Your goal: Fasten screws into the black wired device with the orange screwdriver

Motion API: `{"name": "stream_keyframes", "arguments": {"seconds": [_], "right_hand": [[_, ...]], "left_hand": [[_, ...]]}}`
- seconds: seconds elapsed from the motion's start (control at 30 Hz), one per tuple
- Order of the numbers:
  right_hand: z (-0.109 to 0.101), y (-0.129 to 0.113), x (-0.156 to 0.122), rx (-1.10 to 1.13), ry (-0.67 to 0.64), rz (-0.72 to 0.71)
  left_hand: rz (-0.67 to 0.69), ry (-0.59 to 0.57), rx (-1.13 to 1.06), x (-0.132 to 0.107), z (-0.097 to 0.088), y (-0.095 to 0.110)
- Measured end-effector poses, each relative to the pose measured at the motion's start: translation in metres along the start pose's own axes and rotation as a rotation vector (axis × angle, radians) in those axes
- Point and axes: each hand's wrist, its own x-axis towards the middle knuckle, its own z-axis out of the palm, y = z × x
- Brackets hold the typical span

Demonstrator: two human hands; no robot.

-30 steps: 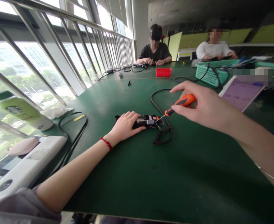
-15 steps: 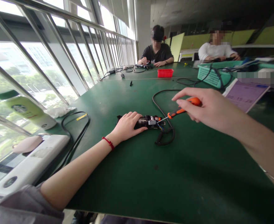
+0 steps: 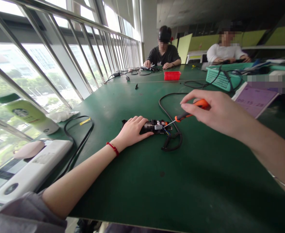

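Note:
My left hand [image 3: 134, 131] is closed over the left part of a black corded device [image 3: 146, 128], pressing it to the green table. The device's right end lies open, showing a grey block, small metal parts and blue and yellow wires [image 3: 167, 132]. Above and to the right, my right hand [image 3: 205, 108] grips an orange and black screwdriver [image 3: 184, 115] by its handle. The screwdriver slants down to the left, its tip at the device beside the grey block. From the device's right end a black cord [image 3: 180, 142] loops round and runs back.
On the left stand a green-capped bottle [image 3: 27, 113] and a white box [image 3: 33, 171], near a black cable [image 3: 85, 139]. Farther back are a red tray [image 3: 172, 76], a teal basket [image 3: 220, 79] and a tablet [image 3: 256, 98]. Two people sit at the far side.
My right hand has shifted very slightly, and the screwdriver handle has turned a little in its fingers. My left hand and the device stay in place.

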Motion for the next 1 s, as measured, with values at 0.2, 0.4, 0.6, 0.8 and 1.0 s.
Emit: {"name": "stream_keyframes", "arguments": {"seconds": [0.2, 0.4, 0.6, 0.8, 1.0], "right_hand": [[0.002, 0.001, 0.002, 0.056, 0.018, -0.057], [0.002, -0.001, 0.000, -0.037, 0.011, 0.003], [0.006, 0.008, 0.004, -0.028, 0.045, -0.033], [0.008, 0.005, 0.001, -0.029, 0.118, -0.167], [0.014, 0.000, -0.004, -0.189, 0.202, -0.170]], "left_hand": [[-0.001, -0.011, 0.006, 0.000, 0.000, -0.001], [0.003, -0.006, 0.025, 0.000, 0.001, 0.000], [-0.001, -0.011, 0.036, 0.000, 0.000, 0.001], [0.003, -0.007, 0.035, 0.000, 0.001, 0.000], [0.008, -0.009, 0.029, 0.000, 0.000, 0.000]]}}
